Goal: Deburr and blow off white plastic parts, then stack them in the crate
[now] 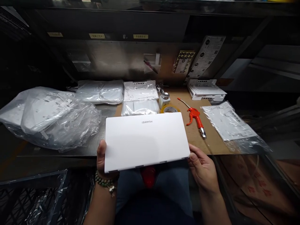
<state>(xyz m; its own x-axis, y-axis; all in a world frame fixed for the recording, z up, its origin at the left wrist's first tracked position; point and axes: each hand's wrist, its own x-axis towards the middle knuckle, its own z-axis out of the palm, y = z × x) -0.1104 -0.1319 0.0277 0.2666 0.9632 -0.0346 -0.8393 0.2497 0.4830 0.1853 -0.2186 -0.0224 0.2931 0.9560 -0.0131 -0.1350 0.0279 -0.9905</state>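
A flat white plastic cover (145, 142) with upside-down "HUAWEI" lettering near its far edge is held up over the table's front edge. My left hand (102, 159) grips its left side, thumb along the edge and the other fingers hidden beneath. At the near right corner my right hand (202, 167) pinches the cover between thumb and fingers. Small dark notches show along the near edge. Just beyond it lie a roll of yellow tape (170, 109) and a pump-top bottle (164, 100). To the right, an orange air blow gun (195, 117) rests on cardboard.
Bagged white parts (47, 112) are heaped at left. Stacked bags (100, 90) and a wrapped white panel (140, 91) stand behind. At right are another bagged panel (228, 122) and a white housing (206, 89). Sticker sheets (184, 62) hang on the back wall. A dark crate (47, 197) sits lower left.
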